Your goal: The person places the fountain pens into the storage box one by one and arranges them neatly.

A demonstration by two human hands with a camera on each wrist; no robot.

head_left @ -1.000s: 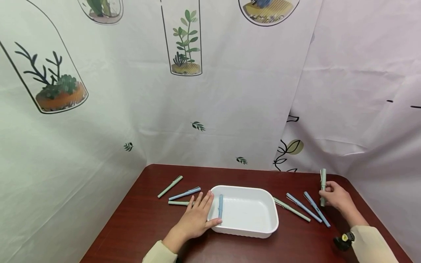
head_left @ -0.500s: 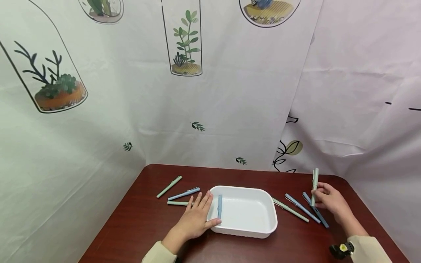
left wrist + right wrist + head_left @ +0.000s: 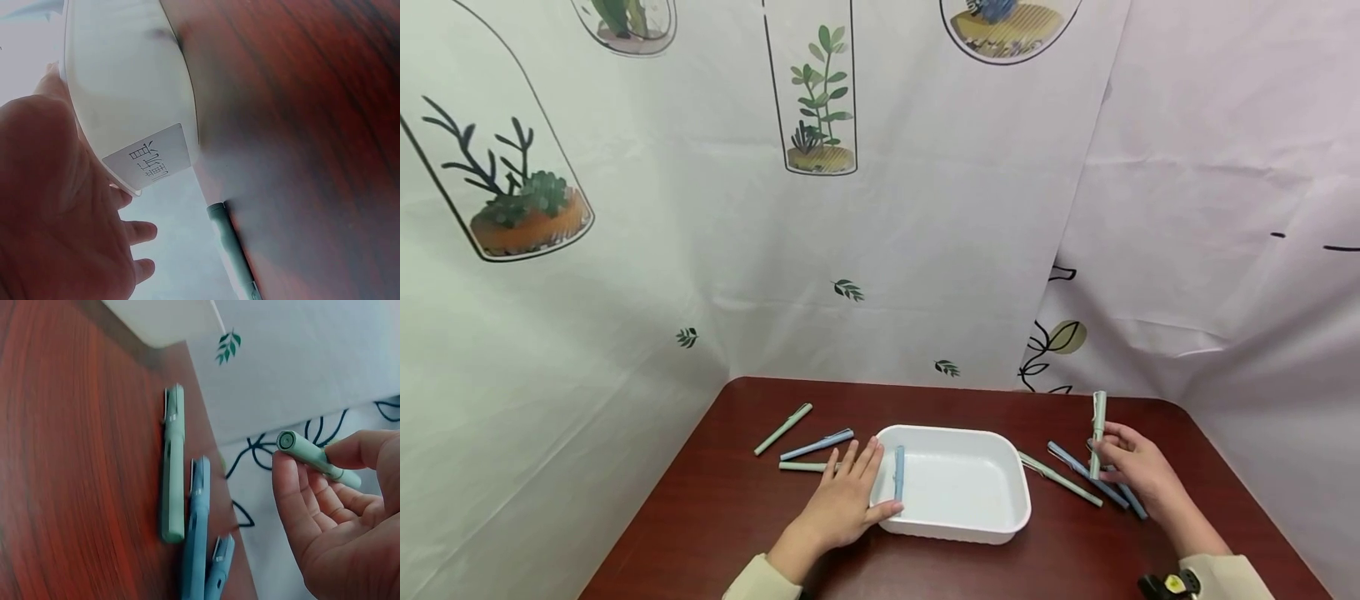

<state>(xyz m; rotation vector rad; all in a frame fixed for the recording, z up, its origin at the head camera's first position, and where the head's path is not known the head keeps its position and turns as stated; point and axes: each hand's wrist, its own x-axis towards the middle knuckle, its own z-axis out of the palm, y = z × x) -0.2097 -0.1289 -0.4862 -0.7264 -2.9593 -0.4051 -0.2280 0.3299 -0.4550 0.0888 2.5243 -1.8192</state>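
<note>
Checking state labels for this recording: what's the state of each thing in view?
White rectangular tray: upright, uncovered
Slim blue pen: inside the tray
Slim pale-green pen: off the table, pinched in right hand
Three other blue pens, three other green pens: lying on the dark-red wood-grain table
Left hand: touching tray's rim

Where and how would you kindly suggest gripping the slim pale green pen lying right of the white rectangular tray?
Probably mid-barrel, from above, pinched across its long sides: the pale green pen lies flat, clip end towards the white tray, with a slim blue pen beside it.
</note>
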